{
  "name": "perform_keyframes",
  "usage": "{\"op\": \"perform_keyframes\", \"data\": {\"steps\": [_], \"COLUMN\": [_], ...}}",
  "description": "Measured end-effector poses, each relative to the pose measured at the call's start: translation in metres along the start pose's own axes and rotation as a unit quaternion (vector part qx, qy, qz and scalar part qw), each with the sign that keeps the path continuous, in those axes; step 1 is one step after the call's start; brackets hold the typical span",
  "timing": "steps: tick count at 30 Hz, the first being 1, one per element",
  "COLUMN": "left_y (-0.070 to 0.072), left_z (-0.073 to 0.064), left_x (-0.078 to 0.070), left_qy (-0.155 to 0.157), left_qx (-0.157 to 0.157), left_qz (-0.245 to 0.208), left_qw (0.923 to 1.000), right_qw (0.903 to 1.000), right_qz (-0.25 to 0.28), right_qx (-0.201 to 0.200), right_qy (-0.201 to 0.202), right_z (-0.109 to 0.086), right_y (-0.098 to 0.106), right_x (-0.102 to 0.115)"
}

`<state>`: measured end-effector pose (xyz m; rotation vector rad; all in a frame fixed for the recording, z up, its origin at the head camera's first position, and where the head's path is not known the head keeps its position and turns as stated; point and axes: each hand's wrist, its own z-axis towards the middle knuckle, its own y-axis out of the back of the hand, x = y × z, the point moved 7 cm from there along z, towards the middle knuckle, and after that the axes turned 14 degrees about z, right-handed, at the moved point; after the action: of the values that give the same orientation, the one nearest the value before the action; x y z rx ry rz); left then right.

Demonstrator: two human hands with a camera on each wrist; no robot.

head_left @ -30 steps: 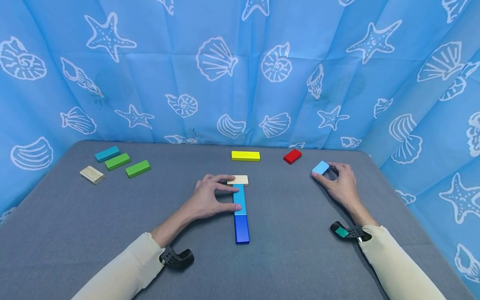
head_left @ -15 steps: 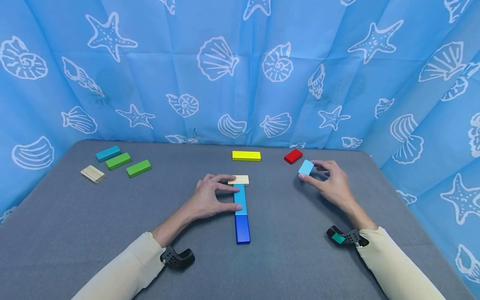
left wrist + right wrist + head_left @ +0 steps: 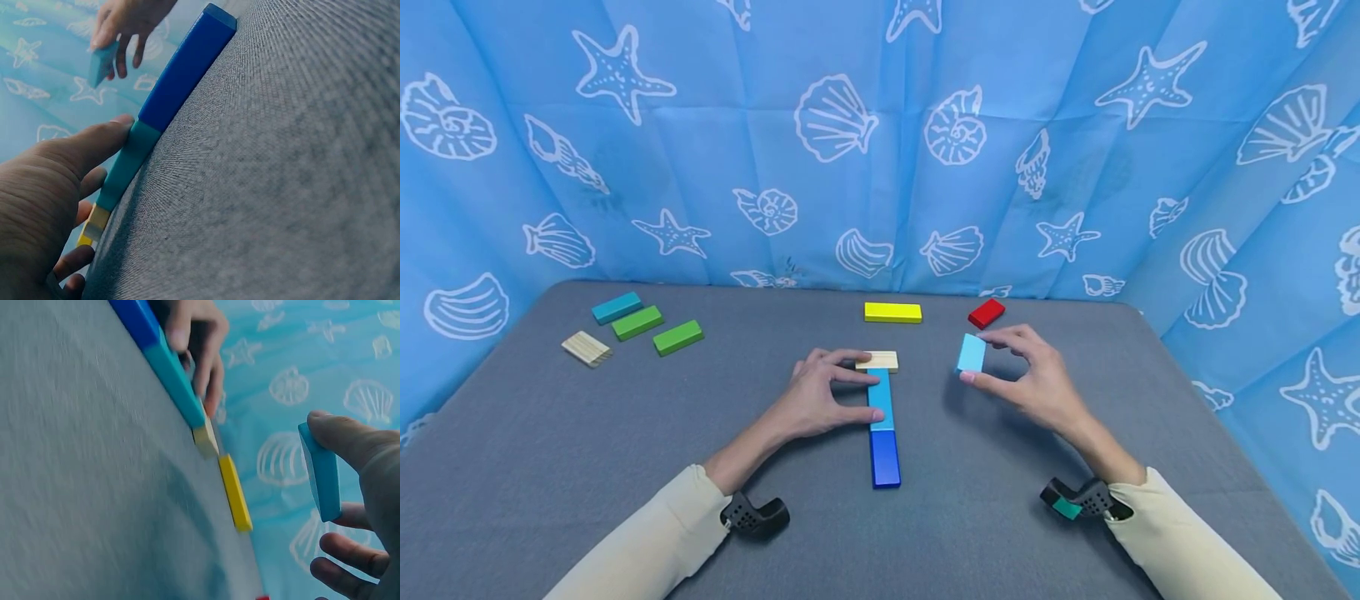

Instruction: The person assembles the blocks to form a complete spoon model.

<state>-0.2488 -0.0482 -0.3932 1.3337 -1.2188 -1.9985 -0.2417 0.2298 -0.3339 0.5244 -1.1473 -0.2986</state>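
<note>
In the head view a row of blocks lies on the grey cloth: a plain wooden block [image 3: 883, 360] set crosswise at the far end, a light blue block [image 3: 879, 396] below it, then a dark blue block [image 3: 885, 460] closest to me. My left hand [image 3: 820, 396] rests on the row, fingertips on the wooden and light blue blocks, thumb lying on the light blue one. My right hand [image 3: 1037, 379] pinches a second light blue block [image 3: 972, 353] by its ends between thumb and fingers. The right wrist view shows this block [image 3: 322, 472] tilted and raised above the cloth.
A yellow block [image 3: 892, 312] and a red block [image 3: 987, 313] lie towards the back. At the far left are a teal block [image 3: 617, 307], two green blocks [image 3: 677, 337] and a pale striped wooden piece [image 3: 586, 348]. A blue shell-print curtain [image 3: 880, 167] hangs behind the table.
My right hand has carried the light blue block leftwards and nearer to the row, turning it more upright. The left hand and the row of blocks have stayed still.
</note>
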Motion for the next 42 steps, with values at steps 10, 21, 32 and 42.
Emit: {"op": "perform_keyframes", "data": {"steps": [10,21,32,42], "left_y": [0.000,0.000,0.000,0.001], "left_z": [0.001,0.002,0.002,0.001], "left_x": [-0.002,-0.002,-0.003,-0.004], "left_qy": [-0.016,-0.013,-0.011,-0.013], "left_qx": [-0.010,-0.005,-0.004,-0.005], "left_qz": [0.007,0.015,0.021,0.017], "left_qw": [0.9998,0.9998,0.9997,0.9998], "right_qw": [0.9974,0.9872,0.9766,0.9616], "right_qz": [0.028,0.054,0.050,0.034], "right_qx": [0.055,0.139,0.206,0.271], "right_qy": [0.037,0.056,0.036,0.023], "right_z": [-0.014,-0.033,-0.048,-0.061], "right_y": [-0.027,-0.057,-0.080,-0.093], "right_x": [0.029,0.047,0.059,0.061]}}
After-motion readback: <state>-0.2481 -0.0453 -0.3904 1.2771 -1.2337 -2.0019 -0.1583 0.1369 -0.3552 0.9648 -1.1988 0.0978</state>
